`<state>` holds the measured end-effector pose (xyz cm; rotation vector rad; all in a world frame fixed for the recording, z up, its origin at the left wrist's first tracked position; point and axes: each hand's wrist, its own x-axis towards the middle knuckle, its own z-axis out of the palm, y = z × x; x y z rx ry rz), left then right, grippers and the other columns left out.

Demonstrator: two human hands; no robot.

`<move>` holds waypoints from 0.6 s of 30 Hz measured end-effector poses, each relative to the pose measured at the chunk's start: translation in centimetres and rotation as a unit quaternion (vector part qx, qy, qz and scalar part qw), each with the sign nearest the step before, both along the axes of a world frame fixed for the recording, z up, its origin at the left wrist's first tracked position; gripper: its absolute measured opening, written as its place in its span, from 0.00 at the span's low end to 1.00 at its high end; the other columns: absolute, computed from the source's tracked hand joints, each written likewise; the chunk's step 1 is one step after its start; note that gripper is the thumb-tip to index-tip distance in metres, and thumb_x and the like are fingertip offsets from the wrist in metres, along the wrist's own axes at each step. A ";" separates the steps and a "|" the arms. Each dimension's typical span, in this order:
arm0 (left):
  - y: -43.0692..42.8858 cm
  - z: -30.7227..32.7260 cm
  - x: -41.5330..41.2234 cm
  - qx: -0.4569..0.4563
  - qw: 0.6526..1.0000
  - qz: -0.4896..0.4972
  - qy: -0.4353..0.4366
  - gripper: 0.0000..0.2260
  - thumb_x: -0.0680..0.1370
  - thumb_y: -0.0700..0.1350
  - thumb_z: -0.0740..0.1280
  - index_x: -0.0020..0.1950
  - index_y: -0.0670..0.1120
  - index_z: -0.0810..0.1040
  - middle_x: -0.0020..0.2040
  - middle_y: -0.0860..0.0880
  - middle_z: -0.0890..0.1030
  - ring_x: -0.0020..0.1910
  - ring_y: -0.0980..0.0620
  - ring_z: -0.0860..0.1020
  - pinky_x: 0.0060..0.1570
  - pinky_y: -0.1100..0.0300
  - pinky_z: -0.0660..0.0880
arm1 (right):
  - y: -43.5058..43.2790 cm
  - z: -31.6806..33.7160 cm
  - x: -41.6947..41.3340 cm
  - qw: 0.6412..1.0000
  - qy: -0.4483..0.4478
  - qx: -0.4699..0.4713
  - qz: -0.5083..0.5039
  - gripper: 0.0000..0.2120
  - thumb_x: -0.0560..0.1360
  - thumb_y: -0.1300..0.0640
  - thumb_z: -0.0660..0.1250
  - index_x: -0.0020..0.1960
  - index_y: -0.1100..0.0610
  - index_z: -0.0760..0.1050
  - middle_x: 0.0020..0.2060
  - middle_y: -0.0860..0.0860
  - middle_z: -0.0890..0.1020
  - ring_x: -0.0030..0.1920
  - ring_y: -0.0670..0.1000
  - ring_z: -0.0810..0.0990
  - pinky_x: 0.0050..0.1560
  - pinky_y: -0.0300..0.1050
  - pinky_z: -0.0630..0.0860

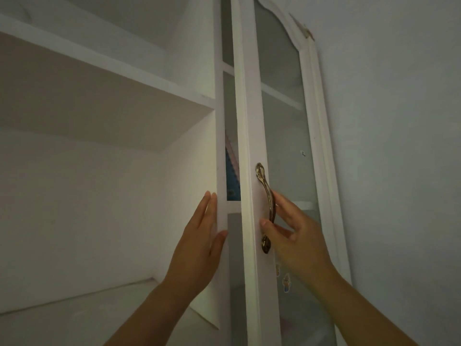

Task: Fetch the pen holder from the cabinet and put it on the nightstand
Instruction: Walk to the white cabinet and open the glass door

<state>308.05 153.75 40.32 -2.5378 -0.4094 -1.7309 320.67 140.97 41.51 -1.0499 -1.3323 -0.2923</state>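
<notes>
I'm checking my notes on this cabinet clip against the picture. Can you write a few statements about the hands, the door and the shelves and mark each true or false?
1. The right hand grips the brass handle of the glass door. True.
2. The left hand holds a pen holder. False: it lies flat and open against the white upright panel, holding nothing.
3. The door is shut tight. False: it stands ajar, with a gap along its left edge.
4. The open shelf to the left shows no objects. True.
5. Stickers sit on the door below the handle. True.
</notes>
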 end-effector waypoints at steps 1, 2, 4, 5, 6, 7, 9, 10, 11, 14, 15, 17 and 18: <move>0.2 -0.1 0.1 0.000 1.000 -0.004 -0.004 0.26 0.77 0.55 0.51 0.69 0.58 0.38 0.70 0.64 0.40 0.69 0.68 0.41 0.61 0.79 0.38 | -0.3 0.0 0.1 1.000 -0.002 0.000 0.001 0.24 0.71 0.53 0.67 0.62 0.38 0.63 0.55 0.31 0.71 0.50 0.31 0.72 0.52 0.27 0.67; 0.4 -0.2 0.2 -0.004 1.000 -0.009 -0.006 0.26 0.77 0.54 0.52 0.68 0.59 0.38 0.70 0.64 0.40 0.69 0.68 0.41 0.61 0.79 0.38 | -0.5 0.0 0.1 1.000 -0.005 0.000 -0.001 0.25 0.71 0.54 0.67 0.63 0.39 0.63 0.56 0.32 0.71 0.50 0.32 0.72 0.53 0.29 0.67; 0.6 -0.2 0.3 -0.005 1.000 -0.011 -0.013 0.27 0.78 0.54 0.53 0.68 0.59 0.38 0.69 0.65 0.40 0.69 0.67 0.42 0.62 0.77 0.39 | -0.6 -0.1 0.3 1.000 -0.006 0.002 -0.005 0.26 0.71 0.55 0.68 0.64 0.39 0.62 0.57 0.33 0.71 0.52 0.34 0.72 0.53 0.29 0.67; 0.6 -0.2 0.3 -0.003 1.000 -0.008 -0.016 0.27 0.78 0.54 0.54 0.68 0.60 0.38 0.69 0.65 0.40 0.69 0.68 0.42 0.62 0.76 0.40 | -0.6 -0.1 0.3 1.000 -0.005 0.003 -0.007 0.27 0.71 0.55 0.68 0.65 0.39 0.62 0.57 0.33 0.70 0.53 0.34 0.72 0.53 0.27 0.67; 0.7 -0.2 0.3 -0.003 1.000 -0.006 -0.016 0.28 0.78 0.53 0.55 0.68 0.60 0.38 0.69 0.65 0.40 0.68 0.68 0.43 0.62 0.75 0.40 | -0.4 -0.2 0.3 1.000 -0.003 0.003 -0.008 0.27 0.71 0.55 0.68 0.66 0.40 0.61 0.58 0.32 0.70 0.54 0.35 0.72 0.52 0.26 0.67; 0.7 -0.2 0.3 -0.003 1.000 -0.008 -0.016 0.28 0.78 0.53 0.56 0.68 0.60 0.38 0.69 0.65 0.41 0.68 0.68 0.43 0.63 0.74 0.41 | -0.3 -0.3 0.2 1.000 -0.002 0.005 -0.009 0.28 0.71 0.55 0.68 0.66 0.40 0.61 0.58 0.32 0.70 0.56 0.36 0.71 0.50 0.24 0.67; 0.6 -0.2 0.3 -0.006 1.000 -0.019 -0.018 0.27 0.78 0.56 0.55 0.68 0.59 0.40 0.70 0.63 0.43 0.70 0.65 0.45 0.67 0.69 0.44 | -0.1 -0.4 0.2 1.000 -0.003 0.008 -0.011 0.28 0.72 0.54 0.67 0.66 0.39 0.60 0.56 0.29 0.69 0.58 0.38 0.71 0.48 0.23 0.67; 0.4 -0.1 0.3 -0.010 1.000 -0.024 -0.016 0.27 0.77 0.57 0.55 0.69 0.58 0.41 0.71 0.62 0.44 0.70 0.64 0.46 0.69 0.66 0.47 | -0.1 -0.4 0.2 1.000 -0.004 0.009 -0.010 0.27 0.72 0.54 0.67 0.65 0.38 0.60 0.56 0.28 0.68 0.58 0.38 0.71 0.48 0.23 0.67; 0.2 -0.1 0.2 -0.013 0.999 -0.028 -0.014 0.27 0.76 0.57 0.54 0.69 0.58 0.42 0.71 0.61 0.45 0.71 0.63 0.47 0.70 0.63 0.48 | -0.1 -0.4 0.3 1.000 -0.004 0.011 -0.009 0.27 0.72 0.54 0.67 0.64 0.37 0.60 0.55 0.28 0.68 0.58 0.38 0.71 0.49 0.24 0.67; -0.1 0.0 0.0 -0.020 0.999 -0.023 -0.011 0.28 0.74 0.57 0.54 0.69 0.58 0.42 0.70 0.63 0.45 0.71 0.63 0.48 0.69 0.63 0.50 | -0.3 -0.4 0.2 1.000 -0.009 0.019 -0.002 0.27 0.72 0.55 0.68 0.62 0.35 0.60 0.56 0.28 0.69 0.55 0.34 0.71 0.48 0.23 0.68; -0.2 0.0 -0.1 -0.021 0.999 -0.023 -0.010 0.28 0.74 0.57 0.54 0.69 0.58 0.42 0.70 0.63 0.45 0.71 0.63 0.48 0.69 0.63 0.50 | -0.4 -0.4 0.2 1.000 -0.011 0.020 -0.001 0.27 0.72 0.55 0.68 0.62 0.35 0.61 0.56 0.28 0.69 0.54 0.33 0.71 0.48 0.23 0.68; -0.3 0.2 -0.3 -0.034 0.999 -0.028 -0.001 0.29 0.73 0.58 0.54 0.69 0.59 0.42 0.70 0.63 0.46 0.72 0.60 0.49 0.71 0.58 0.53 | -0.5 -0.4 0.2 1.000 -0.011 0.019 -0.002 0.26 0.72 0.54 0.68 0.63 0.36 0.61 0.57 0.29 0.69 0.54 0.33 0.71 0.50 0.25 0.69; -0.4 0.3 -0.3 -0.042 0.999 -0.032 0.002 0.29 0.73 0.58 0.55 0.69 0.58 0.43 0.70 0.63 0.46 0.73 0.58 0.51 0.71 0.53 0.57 | -0.5 -0.4 0.2 1.000 -0.013 0.018 -0.008 0.26 0.72 0.53 0.67 0.64 0.37 0.61 0.59 0.30 0.69 0.56 0.35 0.72 0.52 0.27 0.69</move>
